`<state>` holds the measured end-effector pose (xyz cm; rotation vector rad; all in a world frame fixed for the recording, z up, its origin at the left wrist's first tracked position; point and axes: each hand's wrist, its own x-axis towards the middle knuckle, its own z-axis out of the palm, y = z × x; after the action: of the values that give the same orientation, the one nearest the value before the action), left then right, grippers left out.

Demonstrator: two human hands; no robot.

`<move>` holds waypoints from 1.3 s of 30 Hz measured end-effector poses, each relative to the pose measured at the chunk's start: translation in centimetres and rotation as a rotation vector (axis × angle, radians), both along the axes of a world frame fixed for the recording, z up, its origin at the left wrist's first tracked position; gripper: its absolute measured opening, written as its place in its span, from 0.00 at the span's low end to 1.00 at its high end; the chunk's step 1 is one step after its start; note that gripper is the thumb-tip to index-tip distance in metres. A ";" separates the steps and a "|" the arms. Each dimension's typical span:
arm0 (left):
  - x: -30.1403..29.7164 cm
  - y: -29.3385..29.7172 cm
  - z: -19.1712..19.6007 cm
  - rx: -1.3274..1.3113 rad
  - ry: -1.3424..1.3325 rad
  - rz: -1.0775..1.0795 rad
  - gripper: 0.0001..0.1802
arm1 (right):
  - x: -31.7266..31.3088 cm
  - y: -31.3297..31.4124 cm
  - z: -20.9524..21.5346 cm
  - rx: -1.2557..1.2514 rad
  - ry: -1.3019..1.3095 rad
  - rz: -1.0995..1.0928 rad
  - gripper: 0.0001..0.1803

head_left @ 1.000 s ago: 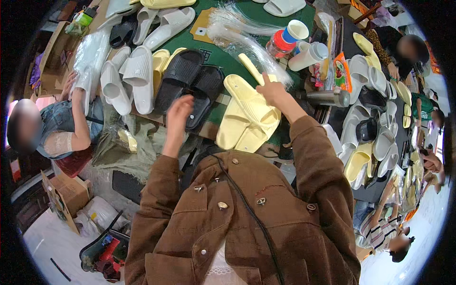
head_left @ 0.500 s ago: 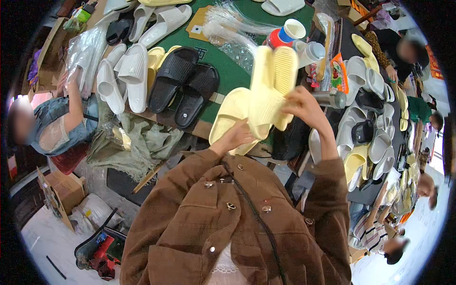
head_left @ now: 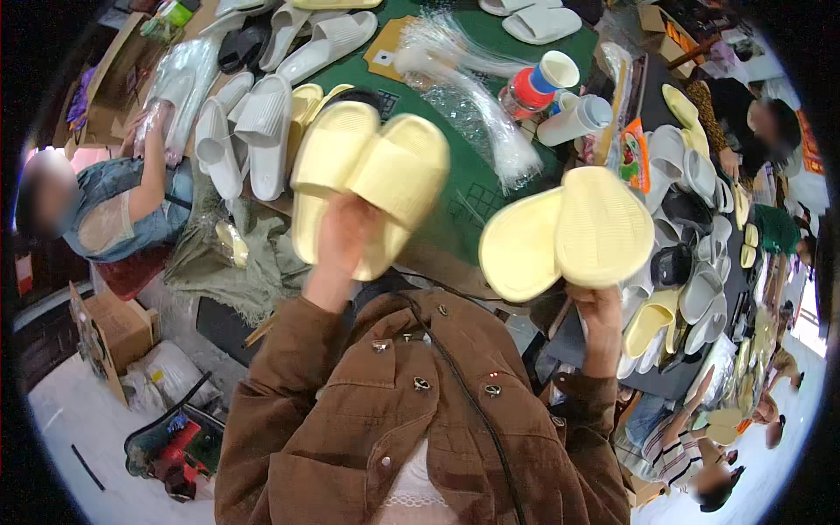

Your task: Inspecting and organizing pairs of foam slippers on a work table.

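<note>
Two pairs of pale yellow slippers are up in the air, one pair per hand, both lifted clear of the green bench [head_left: 472, 188]. Nearest us, the brown jacket [head_left: 420, 420] fills the lower view and both sleeves reach up from it. The left hand [head_left: 343, 241] is clamped on the left yellow pair [head_left: 367, 175], uppers facing the camera, the two slippers side by side and touching. The right hand [head_left: 599, 306] is closed on the heel end of the right yellow pair [head_left: 560, 232], ribbed soles toward us, one overlapping the other. The hands are well apart.

My read: the sorting is in mid-run. Both pairs look matched up but neither is bagged, and the clear plastic bags [head_left: 472, 96] lie loose on the bench beyond the left pair. Plenty is left, too: white slippers [head_left: 254, 131] sit left of the bench's green patch, with more grey and yellow ones heaped [head_left: 691, 254] past its right edge.

Hard to call: the fingers of both hands are hidden behind the slippers, the left pair blocks the bench beneath it, and the far rim is bent and blurred.
</note>
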<state>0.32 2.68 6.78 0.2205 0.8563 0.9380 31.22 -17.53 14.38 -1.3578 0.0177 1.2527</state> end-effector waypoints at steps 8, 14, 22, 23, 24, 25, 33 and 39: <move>-6.1 15.5 -3.7 0.059 0.216 0.073 0.11 | -10.3 6.1 -4.8 0.219 1.013 -0.281 0.12; -3.9 8.7 -4.7 0.411 0.515 0.090 0.16 | -12.9 9.6 -10.6 0.132 1.173 -0.525 0.11; 2.6 0.3 -6.3 0.313 0.811 -0.307 0.30 | -9.6 7.5 -14.4 0.040 0.526 -0.209 0.16; 2.8 0.2 -6.6 0.335 0.855 -0.273 0.29 | -8.8 6.4 -14.2 0.063 0.371 -0.072 0.16; 2.6 0.2 -6.8 0.339 0.869 -0.259 0.29 | -8.2 6.0 -14.4 0.022 0.372 -0.070 0.16; 2.2 0.4 -7.0 0.457 0.890 -0.264 0.28 | -7.7 5.5 -14.7 -0.060 0.081 -0.023 0.17; 4.6 -1.4 -10.7 0.891 1.137 -0.737 0.47 | -5.3 8.1 -21.0 -0.522 -0.734 0.321 0.33; 6.5 -0.4 -11.1 0.975 1.261 -0.820 0.41 | -5.5 8.7 -21.7 -0.520 -0.777 0.304 0.20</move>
<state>6.87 2.31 -4.35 1.9962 1.1832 0.2554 25.70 -8.87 -7.28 -2.3005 -0.4452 0.9101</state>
